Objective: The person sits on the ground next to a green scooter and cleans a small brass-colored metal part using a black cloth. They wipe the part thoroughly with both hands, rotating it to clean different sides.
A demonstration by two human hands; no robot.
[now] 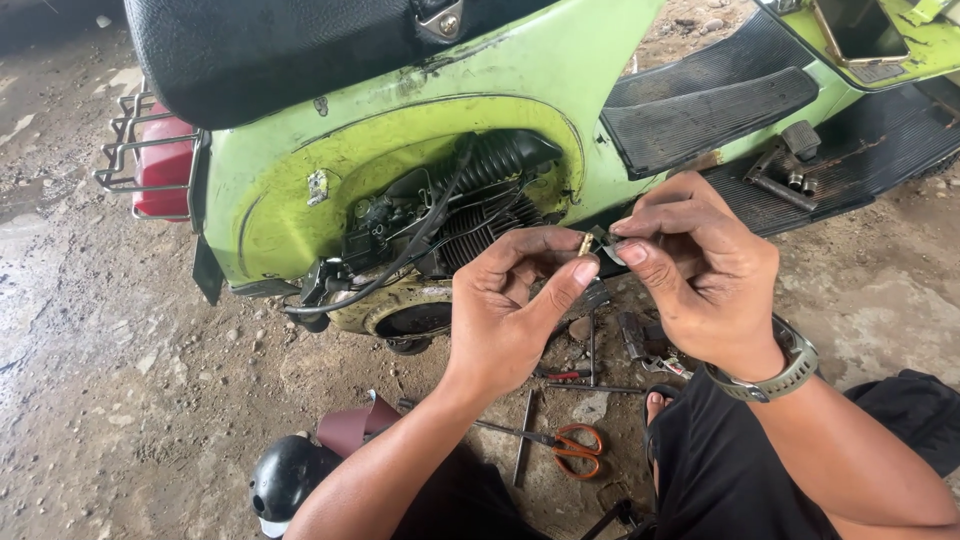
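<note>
My left hand (510, 300) pinches a small brass part (585, 244) between thumb and fingertips. My right hand (700, 270), with a grey watch on the wrist, holds a small dark strip (606, 240) against that brass part. Both hands meet in front of the open engine bay (450, 215) of a green scooter (520, 90), where a black ribbed hose and cables show.
On the ground below lie orange-handled scissors (578, 447), several thin metal tools (592, 350), a roll of brown sandpaper (350, 425) and a black rounded cover (285, 478). Sockets (795, 180) rest on the scooter's black floor mat. A phone (858, 28) lies at top right.
</note>
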